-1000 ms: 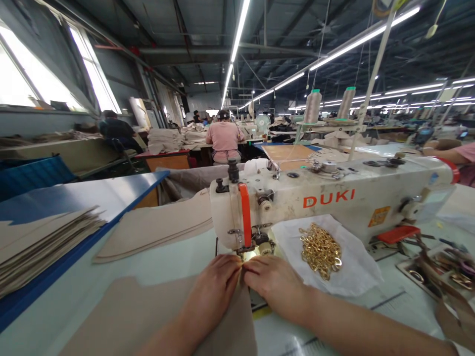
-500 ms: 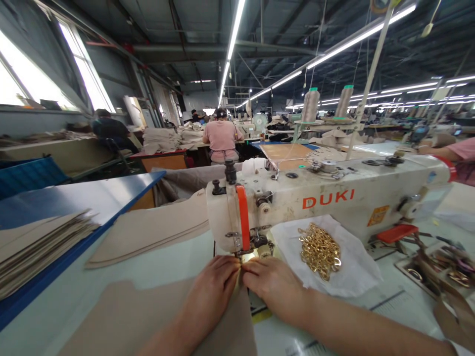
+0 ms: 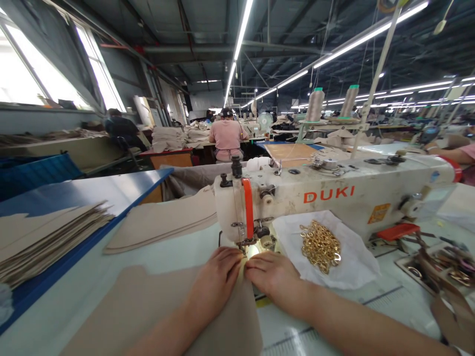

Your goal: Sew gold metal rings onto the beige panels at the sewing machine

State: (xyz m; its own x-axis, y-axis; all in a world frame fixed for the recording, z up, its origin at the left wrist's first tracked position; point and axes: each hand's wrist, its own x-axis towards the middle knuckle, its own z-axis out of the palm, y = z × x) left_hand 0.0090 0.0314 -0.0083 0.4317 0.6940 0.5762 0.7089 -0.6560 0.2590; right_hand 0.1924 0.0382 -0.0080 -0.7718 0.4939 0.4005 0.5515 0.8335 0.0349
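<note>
Currently, both hands lie palm down on the beige fabric panel [image 3: 148, 311], which is spread flat on the pale table [image 3: 166, 257]. The panel's far corner sits directly under the fingertips, just in front of the presser foot [image 3: 248, 243]. The left hand [image 3: 215, 284] rests fully on the panel. The right hand [image 3: 274, 279] sits at its right edge, fingertips meeting those of the left. All fingers are curled down onto the cloth; whether they pinch it or only press it cannot be told. The sewing machine [image 3: 334, 198] carries "DUKI" in orange-red capitals on its arm. A yellow sticker [image 3: 378, 213] further right is unreadable. A heap of gold rings [image 3: 321, 245] lies on a white sheet [image 3: 356, 269], just right of the right hand.
</note>
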